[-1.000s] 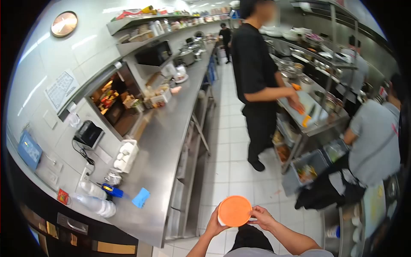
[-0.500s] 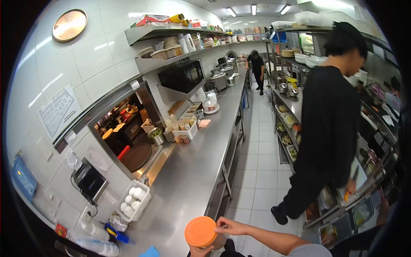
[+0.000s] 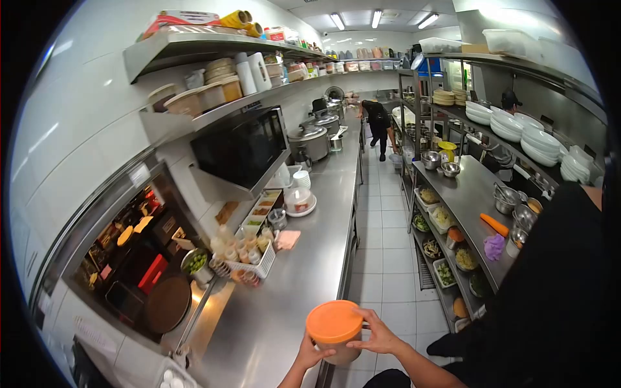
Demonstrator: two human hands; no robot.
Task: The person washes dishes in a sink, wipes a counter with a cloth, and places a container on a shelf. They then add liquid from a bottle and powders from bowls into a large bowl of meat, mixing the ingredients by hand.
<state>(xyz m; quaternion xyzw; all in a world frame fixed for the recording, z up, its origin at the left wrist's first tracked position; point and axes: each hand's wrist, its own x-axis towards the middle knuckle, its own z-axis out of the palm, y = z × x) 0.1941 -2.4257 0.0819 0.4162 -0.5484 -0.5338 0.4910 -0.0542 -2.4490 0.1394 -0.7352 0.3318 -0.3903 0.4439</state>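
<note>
A round tub with an orange lid [image 3: 334,321] is at the bottom centre, over the near edge of the steel counter [image 3: 284,291]. Its side below the lid looks translucent, and its contents cannot be made out. My left hand [image 3: 312,352] grips the tub low on its left side. Around the right side goes my right hand [image 3: 377,334], its fingertips at the lid's rim and its thumb lower on the wall.
A person in black [image 3: 556,291] stands close on the right, beside steel shelves [image 3: 453,181]. Another person [image 3: 378,123] bends far down the tiled aisle [image 3: 381,258]. Along the left counter are a white basket of bottles [image 3: 262,262] and a microwave [image 3: 239,149] above.
My view has moved forward along the counter. My left hand now shows at the tub's side, and my right hand has spread around it. The nearby person appears closer, at the right edge.
</note>
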